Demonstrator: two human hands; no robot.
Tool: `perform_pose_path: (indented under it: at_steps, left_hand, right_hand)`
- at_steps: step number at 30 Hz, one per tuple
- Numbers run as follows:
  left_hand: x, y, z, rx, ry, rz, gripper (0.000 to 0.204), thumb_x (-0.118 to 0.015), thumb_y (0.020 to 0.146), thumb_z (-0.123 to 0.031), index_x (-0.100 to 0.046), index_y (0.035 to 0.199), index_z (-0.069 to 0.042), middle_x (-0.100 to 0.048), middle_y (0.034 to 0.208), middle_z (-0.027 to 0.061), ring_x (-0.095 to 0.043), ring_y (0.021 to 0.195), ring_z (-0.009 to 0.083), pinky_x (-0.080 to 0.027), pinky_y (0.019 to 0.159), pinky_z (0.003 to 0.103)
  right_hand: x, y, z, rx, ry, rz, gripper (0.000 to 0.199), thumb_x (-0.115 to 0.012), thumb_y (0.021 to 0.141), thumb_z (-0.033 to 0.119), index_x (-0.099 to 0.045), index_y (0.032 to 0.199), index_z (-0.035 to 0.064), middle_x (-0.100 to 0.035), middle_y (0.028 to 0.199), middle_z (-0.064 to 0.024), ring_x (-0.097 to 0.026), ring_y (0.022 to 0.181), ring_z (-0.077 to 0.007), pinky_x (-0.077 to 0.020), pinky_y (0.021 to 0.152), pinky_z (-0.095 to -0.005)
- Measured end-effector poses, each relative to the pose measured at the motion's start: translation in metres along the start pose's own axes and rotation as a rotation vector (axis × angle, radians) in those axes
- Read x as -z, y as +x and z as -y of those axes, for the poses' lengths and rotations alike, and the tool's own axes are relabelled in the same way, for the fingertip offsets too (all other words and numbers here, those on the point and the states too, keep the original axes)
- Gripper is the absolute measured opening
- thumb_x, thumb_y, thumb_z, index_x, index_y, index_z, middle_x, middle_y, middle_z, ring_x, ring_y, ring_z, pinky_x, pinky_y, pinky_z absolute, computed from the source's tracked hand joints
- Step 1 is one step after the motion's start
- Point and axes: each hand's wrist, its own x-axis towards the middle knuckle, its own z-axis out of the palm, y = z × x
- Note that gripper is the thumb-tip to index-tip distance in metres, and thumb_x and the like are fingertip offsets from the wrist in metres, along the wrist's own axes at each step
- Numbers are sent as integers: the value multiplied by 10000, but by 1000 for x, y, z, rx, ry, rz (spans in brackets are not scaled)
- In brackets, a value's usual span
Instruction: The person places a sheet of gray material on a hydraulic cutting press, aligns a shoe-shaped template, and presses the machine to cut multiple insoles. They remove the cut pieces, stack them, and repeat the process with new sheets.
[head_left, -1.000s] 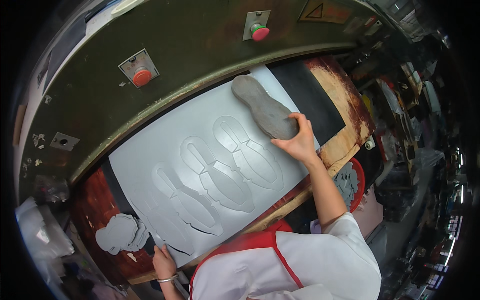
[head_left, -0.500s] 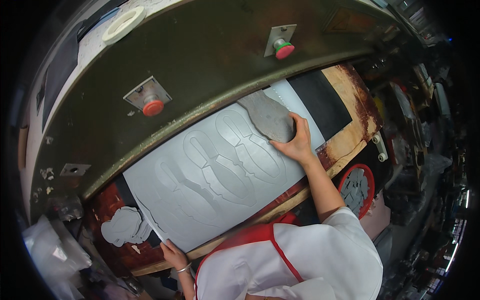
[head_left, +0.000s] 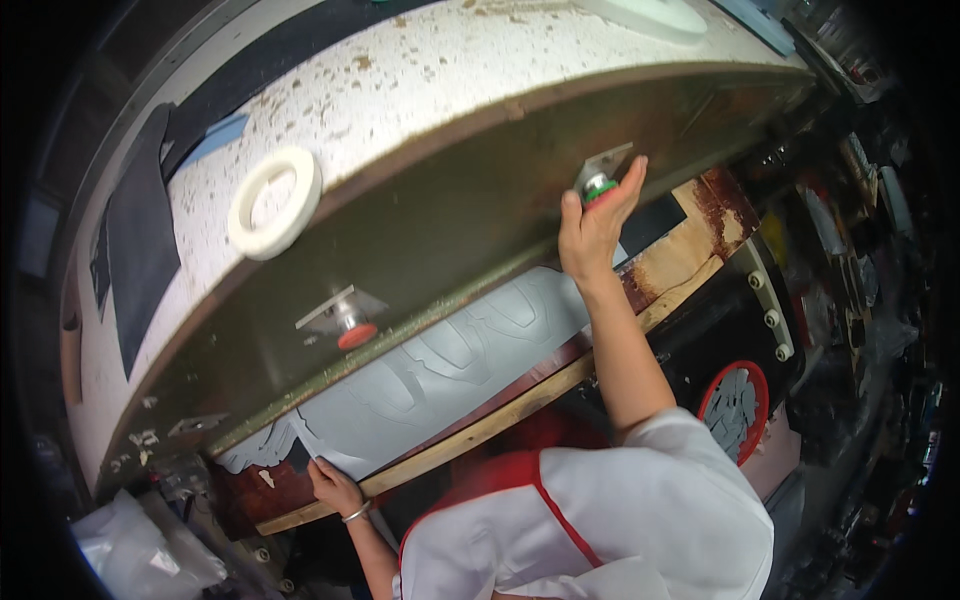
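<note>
Across the middle of the view, here's the big one: the dark green beam [head_left: 440, 250] of the press, just one, slung over the worktop [head_left: 480, 432] with its pale wooden edge. Beneath it lies the single grey sheet [head_left: 350, 435], its near strip in sight, the far part hidden. The step in hand looks like working the press over that sheet; the next move seems to call for a firm, square push on the green-collared push-button [head_left: 600, 189], with the sheet kept flat.

On to the count! At least three curved outlines [head_left: 440, 350] show in the sheet (the beam may well hide more). One red basket [head_left: 766, 398] on the right, full of grey scraps [head_left: 733, 412] too jumbled to number. One pile of grey pieces [head_left: 260, 447] at the left end, also past counting. Two hands: the right hand [head_left: 600, 225] has thumb and fingers apart, either side of that push-button, and whether it's pushed in I can't tell. The left hand [head_left: 335, 487] is at the sheet's near left corner; pinching or merely resting, I cannot tell. One whole white ring [head_left: 262, 241] up top. One red push-button [head_left: 357, 336], untouched, makes two. Smallest of all, one bangle [head_left: 356, 512].
</note>
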Motion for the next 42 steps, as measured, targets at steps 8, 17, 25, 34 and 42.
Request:
perform_pose_path:
  at_steps: [8,17,25,34,42]
  left_hand:
    - [-6,32,-15,38,38,99,291,-442,981,-246,-547,995,24,-554,717,232,-478,594,345,-429,587,395]
    - [-16,11,-2,-22,195,-42,321,-501,951,-260,-599,1074,20,-633,873,264,-615,771,429,-477,647,447]
    - [31,-44,17,-89,27,150,363,-557,907,-161,-518,1216,27,-616,1014,262,-595,900,421,-472,751,426]
    - [178,-54,-165,-340,-980,288,317,-458,930,-96,-538,1206,39,-633,857,126,-568,686,153,-454,652,255]
    - [246,-55,-270,-753,-2292,1461,190,-504,904,-88,-589,1056,-11,-543,648,91,-462,498,155,-341,430,280]
  right_hand:
    - [22,-29,-25,-98,23,177,843,-574,880,346,-87,1415,-85,-104,1455,-329,-159,1340,-465,-157,1095,-502]
    - [83,-171,1,-23,240,600,124,-689,761,136,-687,837,38,-624,744,-128,-561,696,-318,-439,714,-421]
    - [129,-203,10,41,178,595,63,-690,730,72,-645,753,35,-613,746,-106,-565,775,-290,-443,740,-395]
    - [161,-175,1,102,-72,394,233,-717,712,86,-636,921,19,-634,940,-138,-565,919,-328,-451,827,-410]
    - [157,-149,1,-49,-368,706,763,-804,614,330,-515,1265,55,-417,1281,-331,-409,1176,-442,-400,979,-455]
